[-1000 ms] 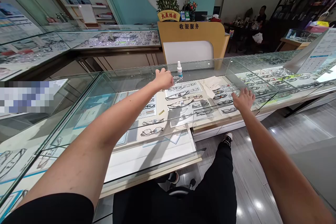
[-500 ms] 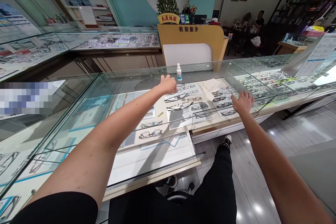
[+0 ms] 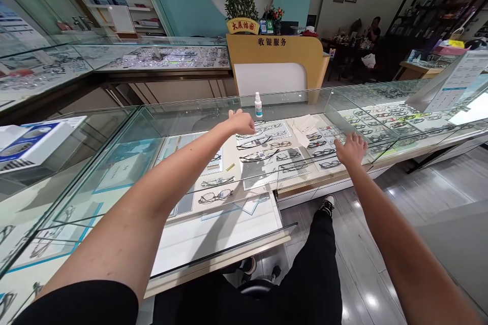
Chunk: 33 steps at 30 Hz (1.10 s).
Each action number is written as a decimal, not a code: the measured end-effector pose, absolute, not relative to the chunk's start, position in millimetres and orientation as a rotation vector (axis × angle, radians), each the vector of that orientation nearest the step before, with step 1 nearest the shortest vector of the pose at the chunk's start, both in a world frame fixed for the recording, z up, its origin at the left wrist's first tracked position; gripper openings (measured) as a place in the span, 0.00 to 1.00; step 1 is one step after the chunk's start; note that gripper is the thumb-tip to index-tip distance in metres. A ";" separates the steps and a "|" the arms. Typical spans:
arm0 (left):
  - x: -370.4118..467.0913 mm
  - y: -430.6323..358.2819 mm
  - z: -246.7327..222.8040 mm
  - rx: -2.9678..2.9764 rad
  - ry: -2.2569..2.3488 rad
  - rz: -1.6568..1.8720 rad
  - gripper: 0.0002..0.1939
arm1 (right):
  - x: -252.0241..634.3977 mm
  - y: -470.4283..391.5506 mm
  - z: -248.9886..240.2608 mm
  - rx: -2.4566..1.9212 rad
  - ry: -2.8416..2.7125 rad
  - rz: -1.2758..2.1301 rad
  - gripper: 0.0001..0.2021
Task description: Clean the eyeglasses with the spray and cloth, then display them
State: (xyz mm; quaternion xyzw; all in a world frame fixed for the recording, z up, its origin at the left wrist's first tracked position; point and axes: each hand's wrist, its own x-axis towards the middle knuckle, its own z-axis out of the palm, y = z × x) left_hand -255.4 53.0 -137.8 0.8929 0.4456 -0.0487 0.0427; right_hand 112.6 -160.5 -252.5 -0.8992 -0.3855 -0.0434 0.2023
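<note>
My left hand [image 3: 241,122] reaches over the glass display counter [image 3: 179,106], with its fingers curled under and closed. Whatever they may hold is hidden from me. Just behind it stands a white spray bottle [image 3: 258,105] with a blue label. Below this hand, several pairs of eyeglasses [image 3: 254,142] lie in rows inside the case. My right hand [image 3: 351,149] rests at the front edge of the glass top, fingers spread. To its left, a crumpled beige cloth [image 3: 305,127] lies near more eyeglasses [image 3: 323,153].
A drawer [image 3: 224,233] is pulled out close to my legs. At the left a white and blue box [image 3: 34,143] sits on the glass. An upright sign [image 3: 453,84] stands on the right counter. Beyond is a yellow cashier desk [image 3: 274,56]; a person [image 3: 374,30] sits far back.
The whole view has shifted slightly leftward. Both hands keep nearly the same places and finger shapes; the spray bottle and eyeglasses stay put.
</note>
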 end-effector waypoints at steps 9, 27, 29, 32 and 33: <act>-252.1 47.5 -128.0 2.701 1.331 -0.235 0.20 | 114.9 -159.5 -254.4 -2.495 -1.070 -0.133 0.43; -257.5 54.4 -132.7 2.695 1.320 -0.047 0.15 | 117.6 -160.7 -255.6 -2.491 -1.074 -0.131 0.44; -261.8 50.3 -129.7 2.713 1.310 0.003 0.15 | 119.2 -160.9 -256.0 -2.486 -1.078 -0.143 0.44; -274.7 37.9 -125.4 2.765 1.253 0.176 0.13 | 118.1 -162.2 -254.3 -2.489 -1.089 -0.137 0.44; -281.3 32.9 -124.9 2.787 1.224 0.255 0.12 | 117.0 -163.1 -253.5 -2.490 -1.096 -0.132 0.44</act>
